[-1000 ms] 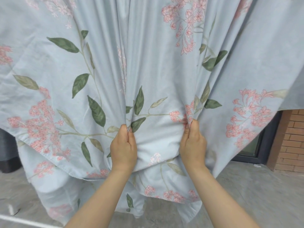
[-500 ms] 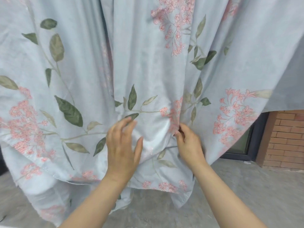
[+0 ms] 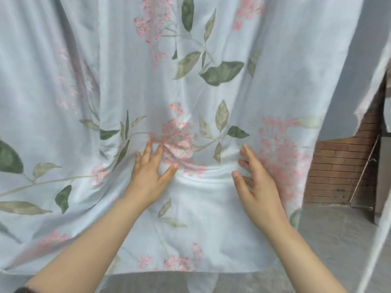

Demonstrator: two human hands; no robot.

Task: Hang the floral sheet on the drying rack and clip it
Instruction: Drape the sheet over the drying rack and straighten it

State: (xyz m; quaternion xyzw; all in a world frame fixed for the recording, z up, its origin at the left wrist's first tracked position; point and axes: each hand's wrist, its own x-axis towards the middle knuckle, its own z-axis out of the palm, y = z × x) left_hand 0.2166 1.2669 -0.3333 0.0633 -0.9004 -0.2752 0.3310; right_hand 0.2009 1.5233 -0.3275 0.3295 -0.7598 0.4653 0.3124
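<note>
Sheet (image 3: pixel 211 218), floral, hanging in folds
Left hand (image 3: pixel 148 176) and right hand (image 3: pixel 260 187) spread open against it, gripping nothing.

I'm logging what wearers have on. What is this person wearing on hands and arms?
No gloves, rings or watch show on the left hand or the right hand. The left forearm and right forearm are bare. A dark edge, perhaps a sleeve, shows on the left arm at the frame's bottom.
</note>
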